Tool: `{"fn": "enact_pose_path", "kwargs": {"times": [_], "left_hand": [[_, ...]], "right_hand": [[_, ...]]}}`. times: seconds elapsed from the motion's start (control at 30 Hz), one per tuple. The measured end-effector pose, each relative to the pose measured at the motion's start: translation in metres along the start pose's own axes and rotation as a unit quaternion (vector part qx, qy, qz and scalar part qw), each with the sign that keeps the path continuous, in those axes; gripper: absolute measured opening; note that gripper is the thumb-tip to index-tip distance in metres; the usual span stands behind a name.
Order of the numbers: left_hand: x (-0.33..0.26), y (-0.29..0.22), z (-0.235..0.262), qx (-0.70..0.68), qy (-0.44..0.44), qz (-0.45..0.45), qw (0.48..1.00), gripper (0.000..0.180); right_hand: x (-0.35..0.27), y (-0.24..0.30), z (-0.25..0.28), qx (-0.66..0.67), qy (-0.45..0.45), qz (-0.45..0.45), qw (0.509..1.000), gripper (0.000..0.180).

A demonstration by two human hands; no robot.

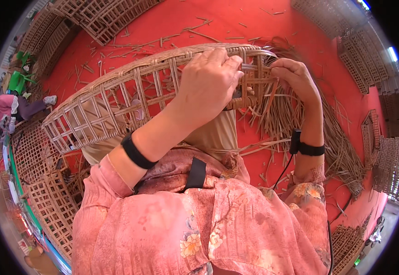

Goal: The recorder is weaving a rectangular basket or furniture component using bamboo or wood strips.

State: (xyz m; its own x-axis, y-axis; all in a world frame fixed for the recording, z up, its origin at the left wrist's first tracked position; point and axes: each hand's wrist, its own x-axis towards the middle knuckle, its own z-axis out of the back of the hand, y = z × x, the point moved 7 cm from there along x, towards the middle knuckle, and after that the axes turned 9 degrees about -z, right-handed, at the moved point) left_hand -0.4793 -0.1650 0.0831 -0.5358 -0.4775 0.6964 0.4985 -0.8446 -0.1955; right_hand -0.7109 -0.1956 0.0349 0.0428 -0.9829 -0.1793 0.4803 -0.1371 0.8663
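Observation:
A long, open-lattice woven basket lies across my lap, its braided rim running from the left up to the right. My left hand is closed at the rim near the basket's right end. A thin, pale weaving strip stretches from its fingertips toward my right hand. The fingers of my right hand are pinched together on that strip, just beyond the basket's end. Part of the strip loops over the rim there. My left palm is turned away, so its exact hold is partly hidden.
A heap of long dry strips spreads over the red floor at the right. Cut scraps litter the far floor. Stacked lattice baskets stand at the left, with others at the right. Another person sits at the far left beside a green stool.

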Motion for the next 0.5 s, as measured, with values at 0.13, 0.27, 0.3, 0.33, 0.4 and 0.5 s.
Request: {"fn": "enact_pose_path", "kwargs": {"times": [0.13, 0.27, 0.3, 0.33, 0.4, 0.5], "left_hand": [[0.007, 0.001, -0.014, 0.02, 0.006, -0.015, 1.0, 0.015], [0.005, 0.006, -0.016, 0.016, 0.024, -0.012, 1.0, 0.013], [0.005, 0.006, -0.016, 0.014, 0.024, -0.012, 1.0, 0.013], [0.004, 0.007, -0.016, 0.024, 0.04, -0.009, 0.999, 0.013], [0.003, 0.008, -0.017, 0.035, 0.056, -0.004, 0.998, 0.014], [0.005, 0.005, -0.017, 0.032, 0.041, -0.02, 0.998, 0.014]], "right_hand": [[0.005, 0.01, -0.007, -0.012, 0.032, 0.021, 0.999, 0.017], [0.001, 0.012, -0.007, -0.013, 0.019, -0.005, 1.0, 0.018], [-0.003, 0.013, -0.003, -0.018, -0.004, 0.013, 1.0, 0.017], [-0.005, 0.015, 0.0, -0.023, -0.025, 0.034, 0.999, 0.017], [-0.005, 0.003, 0.012, -0.018, -0.026, 0.012, 0.999, 0.016], [-0.01, 0.0, 0.016, -0.006, -0.034, -0.006, 0.999, 0.014]]}}
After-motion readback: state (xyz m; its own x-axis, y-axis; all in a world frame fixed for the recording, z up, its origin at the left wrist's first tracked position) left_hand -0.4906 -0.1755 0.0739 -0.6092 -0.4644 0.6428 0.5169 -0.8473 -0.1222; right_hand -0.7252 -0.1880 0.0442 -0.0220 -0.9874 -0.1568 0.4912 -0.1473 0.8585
